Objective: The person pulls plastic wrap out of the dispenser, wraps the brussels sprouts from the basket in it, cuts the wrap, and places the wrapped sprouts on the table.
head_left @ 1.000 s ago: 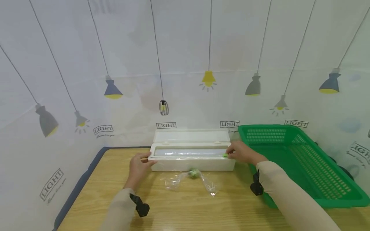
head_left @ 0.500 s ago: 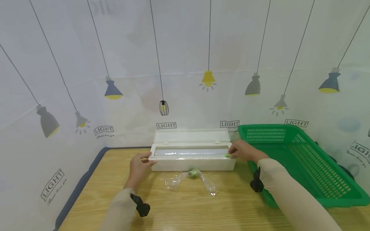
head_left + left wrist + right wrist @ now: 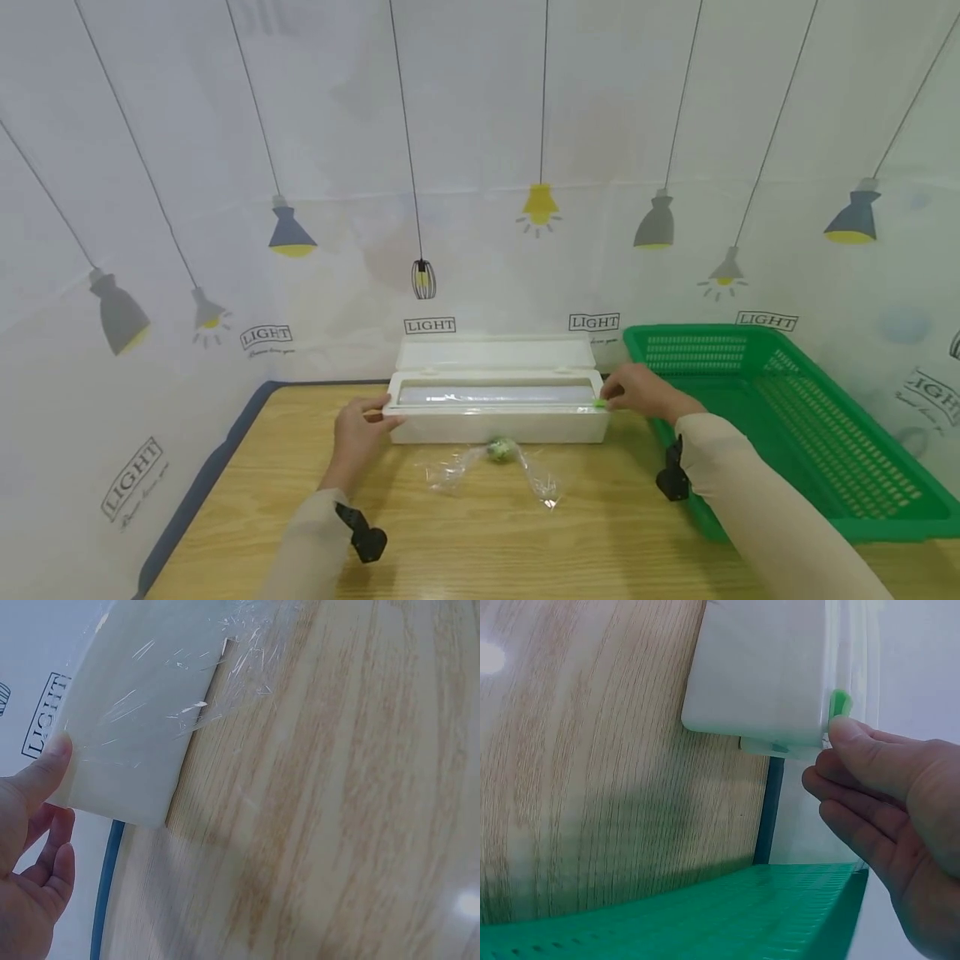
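A white cling film dispenser (image 3: 498, 427) sits on the table, its lid (image 3: 495, 353) raised and a roll of film (image 3: 487, 395) showing inside. My left hand (image 3: 362, 432) grips its left end; in the left wrist view the thumb (image 3: 56, 750) presses at the edge. My right hand (image 3: 637, 392) pinches the green slide cutter (image 3: 840, 703) at the right end of the dispenser's front rim. Clear film hangs over the front. Just before the box lies a small round green item (image 3: 501, 450) wrapped in film, with two twisted film tails (image 3: 543, 487) spread toward me.
A large green plastic basket (image 3: 892, 527) stands to the right, close beside my right forearm. Behind the wooden table (image 3: 480, 550) hangs a wall sheet (image 3: 480, 233) printed with lamps. Each wrist wears a black camera mount (image 3: 367, 542).
My right hand has slid the green cutter a little to the right, up to the dispenser's right end. The left hand stays at the left end.
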The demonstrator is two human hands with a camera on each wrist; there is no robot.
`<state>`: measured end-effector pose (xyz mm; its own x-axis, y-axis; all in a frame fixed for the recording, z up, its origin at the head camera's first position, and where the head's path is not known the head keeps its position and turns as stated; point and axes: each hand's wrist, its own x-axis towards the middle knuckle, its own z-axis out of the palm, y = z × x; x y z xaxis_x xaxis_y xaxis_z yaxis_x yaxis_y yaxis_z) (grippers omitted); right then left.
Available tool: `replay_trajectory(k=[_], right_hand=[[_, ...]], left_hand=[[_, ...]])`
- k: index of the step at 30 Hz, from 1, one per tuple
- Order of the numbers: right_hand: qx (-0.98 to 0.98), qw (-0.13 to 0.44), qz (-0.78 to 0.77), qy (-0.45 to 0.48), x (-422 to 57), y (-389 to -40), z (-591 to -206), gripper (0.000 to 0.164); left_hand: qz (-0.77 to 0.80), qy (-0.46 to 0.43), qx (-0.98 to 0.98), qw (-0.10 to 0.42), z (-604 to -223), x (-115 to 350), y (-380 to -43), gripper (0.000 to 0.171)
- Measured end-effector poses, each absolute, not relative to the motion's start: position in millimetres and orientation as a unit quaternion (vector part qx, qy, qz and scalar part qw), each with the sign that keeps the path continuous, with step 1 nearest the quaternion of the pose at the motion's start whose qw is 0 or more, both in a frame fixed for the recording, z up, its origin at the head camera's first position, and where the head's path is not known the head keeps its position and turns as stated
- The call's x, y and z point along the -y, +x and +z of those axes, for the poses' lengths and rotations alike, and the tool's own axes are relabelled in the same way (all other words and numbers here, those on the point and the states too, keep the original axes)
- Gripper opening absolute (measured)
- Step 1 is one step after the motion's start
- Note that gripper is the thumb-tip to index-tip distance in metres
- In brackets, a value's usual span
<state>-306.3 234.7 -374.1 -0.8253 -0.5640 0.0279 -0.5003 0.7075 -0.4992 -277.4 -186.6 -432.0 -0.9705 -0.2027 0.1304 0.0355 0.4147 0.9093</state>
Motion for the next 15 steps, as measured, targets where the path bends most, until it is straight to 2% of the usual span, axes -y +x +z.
replay_trajectory(k=[9, 15], right_hand=[[-0.929, 0.053, -0.248, -0.270, -234.4, -302.8, -375.9, 0.010], [-0.930, 0.045, -0.260, -0.255, -230.2, -297.3, -374.6, 0.018]], left_hand=[[-0.542, 0.041, 0.832, 0.110, -433.2, 186.3, -277.4, 0.044], [-0.525, 0.052, 0.844, 0.102, -432.0, 187.7, -275.0, 0.045]])
